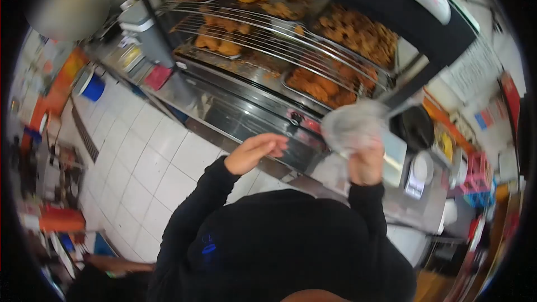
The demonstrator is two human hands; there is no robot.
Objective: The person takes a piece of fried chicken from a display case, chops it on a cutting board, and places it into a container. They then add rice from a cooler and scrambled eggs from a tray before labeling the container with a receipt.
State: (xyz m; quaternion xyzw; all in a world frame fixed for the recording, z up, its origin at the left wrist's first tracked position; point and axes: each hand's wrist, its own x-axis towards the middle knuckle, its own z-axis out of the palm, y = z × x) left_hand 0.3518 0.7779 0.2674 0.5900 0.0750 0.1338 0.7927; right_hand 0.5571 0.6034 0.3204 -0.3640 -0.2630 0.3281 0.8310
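In front of the display warmer, my right hand [366, 166] is raised and closed around a thin, clear plastic bag [353, 126], which is blurred by motion. What the bag holds, if anything, cannot be made out. My left hand [254, 154] hovers over the counter's front edge with its fingers stretched out and nothing in them. Behind both hands stands the glass-fronted warmer, where fried chicken pieces lie on a tray [319, 86] on the lower level. More fried pieces [358, 31] fill a tray above, behind a wire rack [268, 28].
A steel counter [240, 120] runs below the warmer. At its right are a black pan [414, 126], a white-and-grey scale-like device [417, 176] and a pink crate [478, 170]. A blue bucket [91, 86] stands at left beyond the white tiled floor [145, 162].
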